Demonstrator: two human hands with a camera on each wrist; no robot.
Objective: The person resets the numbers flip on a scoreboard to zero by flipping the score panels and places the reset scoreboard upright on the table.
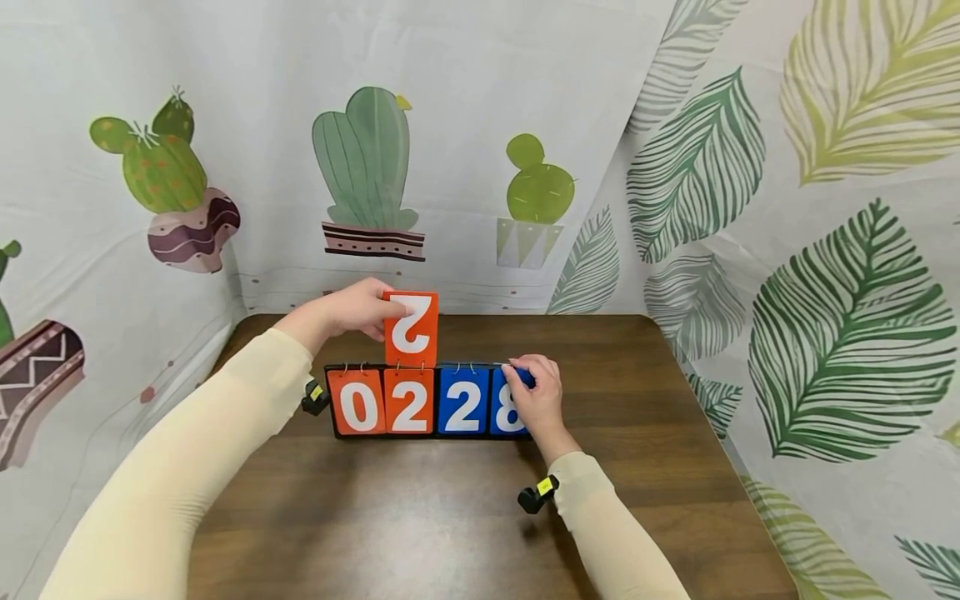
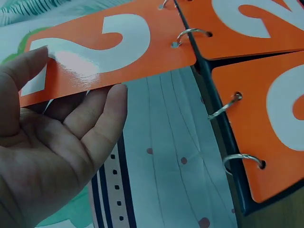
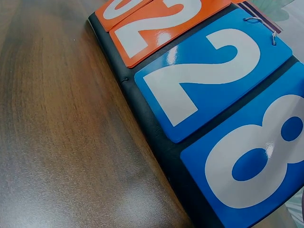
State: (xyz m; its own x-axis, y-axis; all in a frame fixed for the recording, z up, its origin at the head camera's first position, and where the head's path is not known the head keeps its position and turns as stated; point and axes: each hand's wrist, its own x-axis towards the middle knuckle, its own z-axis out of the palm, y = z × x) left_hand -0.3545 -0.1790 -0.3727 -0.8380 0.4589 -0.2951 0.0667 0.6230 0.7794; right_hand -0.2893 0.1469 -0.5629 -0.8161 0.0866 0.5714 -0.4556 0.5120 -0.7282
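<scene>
A tabletop flip scoreboard with a black base (image 1: 436, 437) stands on the table, reading 0 2 on orange cards and 2 8 on blue cards. My left hand (image 1: 352, 310) pinches the free end of an orange card (image 1: 412, 333) turned up over the top edge; its white 2 appears upside down. In the left wrist view the thumb lies on this card's face (image 2: 123, 66), fingers behind it, and metal rings (image 2: 232, 105) join cards to base. My right hand (image 1: 542, 400) grips the board's right end, partly covering the blue 8 card (image 3: 223, 175).
The brown wooden table (image 1: 450, 517) extends around the board. Behind it hangs a white cloth (image 1: 465, 100) printed with cacti, and a leaf-patterned cloth (image 1: 840, 333) hangs on the right. A small black device (image 1: 537, 495) with a yellow label sits at the right wrist.
</scene>
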